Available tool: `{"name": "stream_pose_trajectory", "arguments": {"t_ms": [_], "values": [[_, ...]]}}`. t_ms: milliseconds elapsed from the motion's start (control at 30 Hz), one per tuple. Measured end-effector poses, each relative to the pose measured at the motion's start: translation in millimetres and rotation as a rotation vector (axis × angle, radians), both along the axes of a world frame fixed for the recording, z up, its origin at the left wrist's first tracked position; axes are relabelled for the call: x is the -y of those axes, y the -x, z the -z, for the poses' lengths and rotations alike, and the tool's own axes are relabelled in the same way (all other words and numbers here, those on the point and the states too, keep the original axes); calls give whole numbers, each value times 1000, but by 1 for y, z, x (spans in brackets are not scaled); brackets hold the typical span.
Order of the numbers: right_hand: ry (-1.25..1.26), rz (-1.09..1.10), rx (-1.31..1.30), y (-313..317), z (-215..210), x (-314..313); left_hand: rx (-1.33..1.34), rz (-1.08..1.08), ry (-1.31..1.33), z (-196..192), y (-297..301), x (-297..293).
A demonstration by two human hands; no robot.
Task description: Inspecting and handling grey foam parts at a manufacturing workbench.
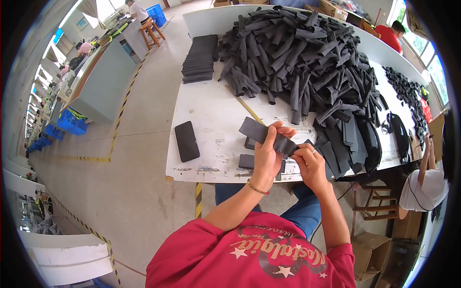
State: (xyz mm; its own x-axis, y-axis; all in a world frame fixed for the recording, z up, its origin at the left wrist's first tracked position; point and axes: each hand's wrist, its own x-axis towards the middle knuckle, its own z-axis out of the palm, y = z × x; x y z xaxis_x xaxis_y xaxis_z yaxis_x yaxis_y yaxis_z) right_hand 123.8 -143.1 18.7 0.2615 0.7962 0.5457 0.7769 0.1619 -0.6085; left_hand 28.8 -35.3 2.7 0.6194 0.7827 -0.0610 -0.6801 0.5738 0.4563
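A long flat strip of dark grey stretchy fabric (269, 137) is held up just over the near edge of the white counter (211, 120). The left hand (268, 156) grips the strip around its middle, fingers curled over the top. The right hand (307, 161) pinches the strip's right end. Both hands are close together, almost touching. Under them lie two small dark pieces (247, 152). A flat black phone (187, 141) lies to the left. A big heap of dark fabric strips (307, 62) fills the far side, beside a neat stack of dark sheets (200, 58).
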Motion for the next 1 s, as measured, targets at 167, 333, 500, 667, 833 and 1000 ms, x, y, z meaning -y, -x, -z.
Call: {"name": "stream_pose_trajectory", "arguments": {"t_ms": [167, 333, 500, 667, 833, 1000], "values": [[-14, 10, -11, 3, 7, -4, 16, -43, -13, 4, -1, 5], [33, 17, -40, 2, 8, -3, 27, -44, -3, 5, -2, 6], [44, -12, -36, 1, 9, -6, 26, -39, 12, 7, 0, 4], [37, -21, -35, -1, 12, -8, 35, -7, -28, 12, 0, 0], [52, -6, -53, -1, 12, -8, 13, 13, -28, 11, -1, -5], [-43, 155, -791, 19, 35, -27, -32, -44, -115, 5, -1, -11]]}}
